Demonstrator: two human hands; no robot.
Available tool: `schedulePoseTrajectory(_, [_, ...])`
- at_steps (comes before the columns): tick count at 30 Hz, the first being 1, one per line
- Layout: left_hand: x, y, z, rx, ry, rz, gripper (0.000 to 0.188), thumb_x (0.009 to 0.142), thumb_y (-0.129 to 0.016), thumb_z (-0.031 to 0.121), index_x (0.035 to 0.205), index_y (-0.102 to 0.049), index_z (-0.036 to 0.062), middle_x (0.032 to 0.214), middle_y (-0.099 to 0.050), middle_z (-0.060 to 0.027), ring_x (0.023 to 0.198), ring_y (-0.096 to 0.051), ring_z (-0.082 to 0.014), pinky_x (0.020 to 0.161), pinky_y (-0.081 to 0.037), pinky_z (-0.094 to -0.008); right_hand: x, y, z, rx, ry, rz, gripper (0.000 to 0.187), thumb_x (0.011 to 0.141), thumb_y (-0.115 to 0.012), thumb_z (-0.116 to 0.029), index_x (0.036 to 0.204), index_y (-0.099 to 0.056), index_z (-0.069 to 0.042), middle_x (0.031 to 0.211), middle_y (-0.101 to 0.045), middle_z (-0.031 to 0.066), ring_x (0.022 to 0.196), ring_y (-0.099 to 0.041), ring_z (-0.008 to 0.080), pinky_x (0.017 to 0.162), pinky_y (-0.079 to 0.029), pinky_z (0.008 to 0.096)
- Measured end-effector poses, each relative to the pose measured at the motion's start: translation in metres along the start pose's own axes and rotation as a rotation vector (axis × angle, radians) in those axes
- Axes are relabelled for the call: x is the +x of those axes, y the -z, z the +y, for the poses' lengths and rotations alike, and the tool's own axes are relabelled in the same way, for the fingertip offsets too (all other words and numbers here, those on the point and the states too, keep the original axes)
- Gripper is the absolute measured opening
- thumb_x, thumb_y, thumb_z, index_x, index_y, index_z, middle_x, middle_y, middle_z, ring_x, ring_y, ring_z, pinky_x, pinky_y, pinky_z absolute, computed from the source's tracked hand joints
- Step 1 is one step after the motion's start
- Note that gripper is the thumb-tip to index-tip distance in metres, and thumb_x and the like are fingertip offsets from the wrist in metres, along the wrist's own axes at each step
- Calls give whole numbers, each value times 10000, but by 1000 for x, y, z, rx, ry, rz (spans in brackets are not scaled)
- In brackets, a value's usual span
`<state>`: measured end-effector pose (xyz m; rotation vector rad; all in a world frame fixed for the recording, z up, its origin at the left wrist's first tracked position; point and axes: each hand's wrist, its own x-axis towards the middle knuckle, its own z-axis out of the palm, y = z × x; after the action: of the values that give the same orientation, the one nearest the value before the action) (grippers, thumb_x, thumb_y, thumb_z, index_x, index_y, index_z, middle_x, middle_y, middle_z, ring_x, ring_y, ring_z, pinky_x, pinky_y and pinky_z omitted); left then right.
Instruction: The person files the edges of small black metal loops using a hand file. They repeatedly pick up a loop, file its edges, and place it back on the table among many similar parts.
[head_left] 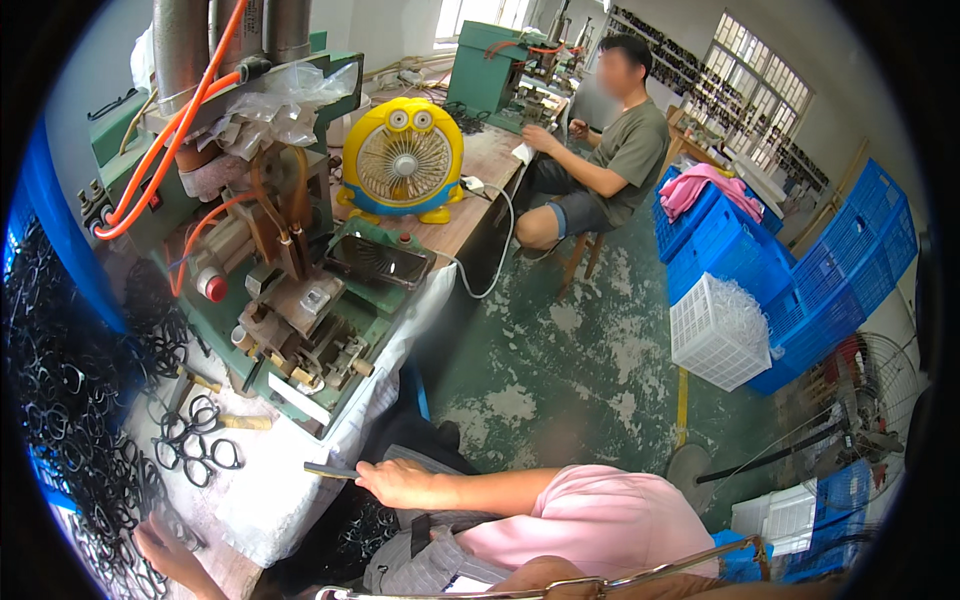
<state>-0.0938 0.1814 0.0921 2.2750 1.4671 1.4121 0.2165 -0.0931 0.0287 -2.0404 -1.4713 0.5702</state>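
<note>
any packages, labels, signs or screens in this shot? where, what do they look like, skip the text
Phone: lying flat on the green machine base in front of the yellow fan, dark rectangular screen.
Label strip: on the machine's front edge, narrow white rectangle.
Plastic bags: on top of the machine, clear and crumpled.
No signs in view.

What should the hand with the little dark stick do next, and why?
Probably bring the right hand up toward the green machine. It pinches a thin dark strip just off the bench's edge, below the machine's clamp, while the left hand rests among the black wire rings.
</note>
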Motion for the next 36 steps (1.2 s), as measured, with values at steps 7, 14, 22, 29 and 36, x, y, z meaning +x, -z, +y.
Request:
schedulePoseTrajectory(7, [-31,-25,-24,-438,407,26,191,914,-602,225,901,-613,35,727,-568,-100,677,-555,-263,697,-487,-406,0,-8,6,22,39,65,264,974,-482,-276,884,-424,-35,541,-534,219,538,-563,454,448,-411,535])
schedulePoseTrajectory(14, [-127,-40,55,-1443,1034,-157,140,911,-615,216,861,-576,90,650,-457,-19,614,-476,-163,648,-456,-379,1,-10,9,39,84,72,259,972,-490,-254,891,-418,-18,536,-526,227,529,-551,454,443,-395,524])
schedulePoseTrajectory(22, [-161,-33,120,-539,732,-225,295,960,-540,247,898,-557,-40,712,-542,-76,656,-482,-182,621,-426,-339,0,-12,8,19,61,69,238,965,-503,-236,907,-433,-16,563,-547,228,553,-561,458,458,-407,533])
schedulePoseTrajectory(29, [-172,-39,129,-466,552,-392,293,980,-475,216,858,-575,-31,724,-543,-109,665,-508,-218,631,-434,-346,-1,-2,0,-13,63,59,246,965,-494,-255,914,-435,-21,570,-554,230,563,-577,453,455,-430,530])
schedulePoseTrajectory(36, [-200,-35,133,-645,682,-287,229,964,-477,164,888,-623,5,734,-529,16,651,-449,-84,611,-391,-237,5,7,-5,-192,25,-62,201,917,-524,-228,895,-514,-29,706,-592,226,597,-593,427,524,-470,524])
